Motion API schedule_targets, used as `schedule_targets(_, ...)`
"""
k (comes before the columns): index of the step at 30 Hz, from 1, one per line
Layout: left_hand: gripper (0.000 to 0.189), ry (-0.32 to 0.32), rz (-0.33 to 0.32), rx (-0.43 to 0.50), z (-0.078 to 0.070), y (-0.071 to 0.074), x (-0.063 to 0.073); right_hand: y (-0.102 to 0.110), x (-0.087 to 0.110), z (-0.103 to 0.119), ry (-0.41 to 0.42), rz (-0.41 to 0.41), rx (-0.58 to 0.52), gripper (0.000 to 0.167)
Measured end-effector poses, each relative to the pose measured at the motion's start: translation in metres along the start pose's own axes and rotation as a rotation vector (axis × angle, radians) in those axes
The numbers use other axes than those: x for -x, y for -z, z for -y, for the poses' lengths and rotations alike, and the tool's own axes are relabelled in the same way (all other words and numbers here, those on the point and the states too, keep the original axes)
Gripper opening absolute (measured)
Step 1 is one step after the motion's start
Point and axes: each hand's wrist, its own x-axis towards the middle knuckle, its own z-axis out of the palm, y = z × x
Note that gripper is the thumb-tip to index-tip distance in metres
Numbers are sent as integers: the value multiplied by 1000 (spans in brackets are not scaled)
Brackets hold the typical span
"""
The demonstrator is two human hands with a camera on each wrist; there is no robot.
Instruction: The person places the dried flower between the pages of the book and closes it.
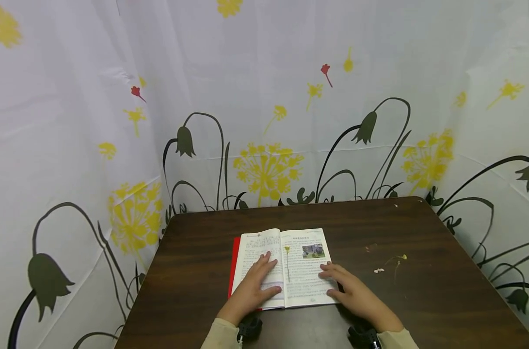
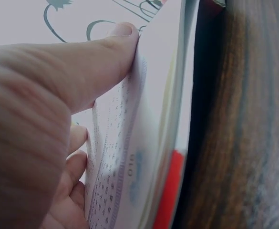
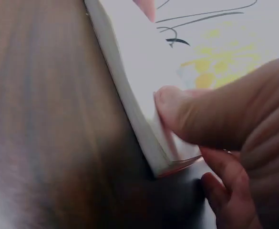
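An open book (image 1: 305, 286) with printed pages and a red cover edge (image 1: 233, 264) lies on the table. My left hand (image 1: 257, 281) rests on the left page, fingers extended and thumb toward the spine; the left wrist view shows its thumb (image 2: 115, 50) on the page near the lower edge. Fingers and thumb of my right hand (image 1: 351, 291) touch the right page at its outer edge. Close up, the right thumb (image 3: 177, 107) presses near the page corner, other fingers beside the edge. A thin-stemmed yellow flower (image 1: 287, 251) lies on the right page near the spine.
Right of the book, on the dark wooden table (image 1: 194, 271), are another thin-stemmed yellow flower (image 1: 404, 257) and small pale bits (image 1: 379, 270). A white curtain (image 1: 264, 87) printed with flowers hangs behind the table and along its sides.
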Motion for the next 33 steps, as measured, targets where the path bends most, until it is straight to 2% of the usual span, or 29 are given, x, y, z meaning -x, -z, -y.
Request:
schedule_targets(6, 79, 5, -4, 13, -2, 2, -2, 14, 0, -5, -93, 150, -154, 45)
schedule_targets(10, 79, 2, -1, 17, -1, 1, -4, 16, 0, -10, -103, 151, -198, 43)
schedule_targets(16, 80, 15, 11, 11, 0, 0, -2, 13, 0, -9, -96, 144, -206, 43)
schedule_targets(27, 81, 10, 11, 15, 2, -1, 0, 3, 2, -4, -21, 24, -149, 36)
schedule_targets(33, 80, -4, 1, 9, 3, -2, -2, -13, -8, -3, 17, -164, 58, 34)
